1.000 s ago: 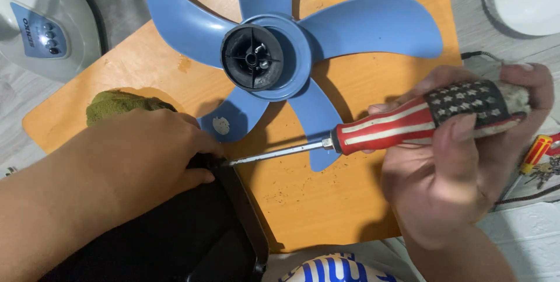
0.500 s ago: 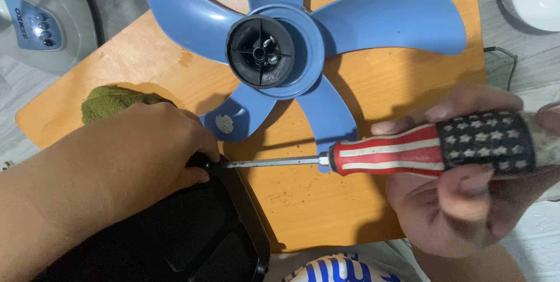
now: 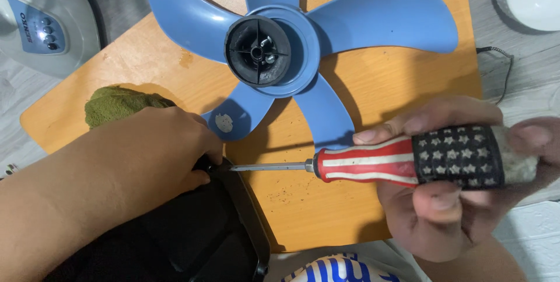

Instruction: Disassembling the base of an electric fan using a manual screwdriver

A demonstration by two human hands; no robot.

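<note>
on the orange board (image 3: 373,83), right hand (image 3: 455,200) grips the screwdriver (image 3: 402,162), shaft level, tip pointing left into the black housing (image 3: 192,235) edge, which the left hand (image 3: 157,153) presses down, fingers curled beside the tip.

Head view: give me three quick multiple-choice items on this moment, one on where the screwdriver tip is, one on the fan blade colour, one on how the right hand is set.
1. Where does the screwdriver tip sit?
A. at the edge of the black part
B. in the fan hub
C. on the green cloth

2. What colour is the fan blade?
A. white
B. blue
C. red

3. What state is the right hand in?
A. open and empty
B. flat on the board
C. closed around the screwdriver handle

Answers: 1 A, the shaft ends at the black part's rim beside the left hand. 2 B, hub and blades are blue. 3 C, its fingers wrap the striped, starred handle.
</note>
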